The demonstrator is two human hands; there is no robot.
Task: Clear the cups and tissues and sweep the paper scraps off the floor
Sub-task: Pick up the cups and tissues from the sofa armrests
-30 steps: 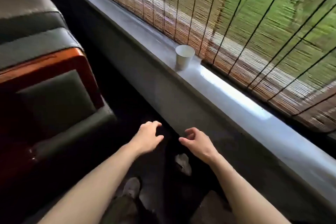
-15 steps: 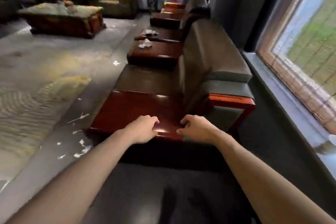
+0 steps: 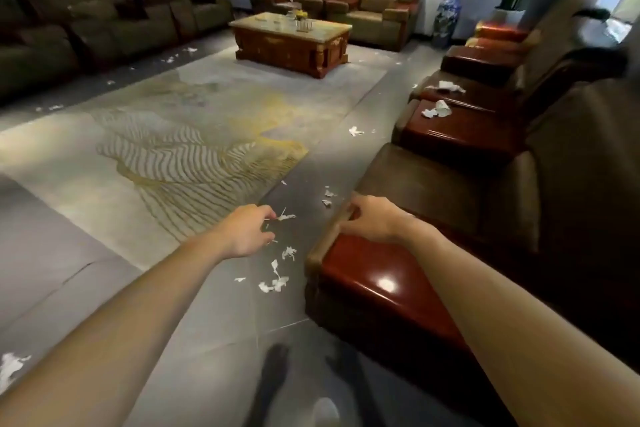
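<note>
White paper scraps (image 3: 275,282) lie scattered on the grey floor beside the near armchair, with more scraps (image 3: 355,131) farther along. Crumpled tissues (image 3: 437,110) sit on a red wooden armrest table further down the row, and another tissue (image 3: 446,87) lies just beyond. My left hand (image 3: 246,231) hangs in the air above the floor scraps, fingers loosely curled, holding nothing. My right hand (image 3: 372,221) hovers over the front corner of the near red armrest (image 3: 377,284), fingers loosely curled and empty. No cup is in view.
A row of brown armchairs (image 3: 460,191) runs along the right. A patterned rug (image 3: 180,149) covers the middle floor, with a wooden coffee table (image 3: 291,40) behind it. Sofas (image 3: 86,21) line the left wall; more scraps (image 3: 10,367) lie at lower left.
My view has swung left, away from the window sill and its cup, across the armchairs to the open room. Both hands stay out in front, empty.
</note>
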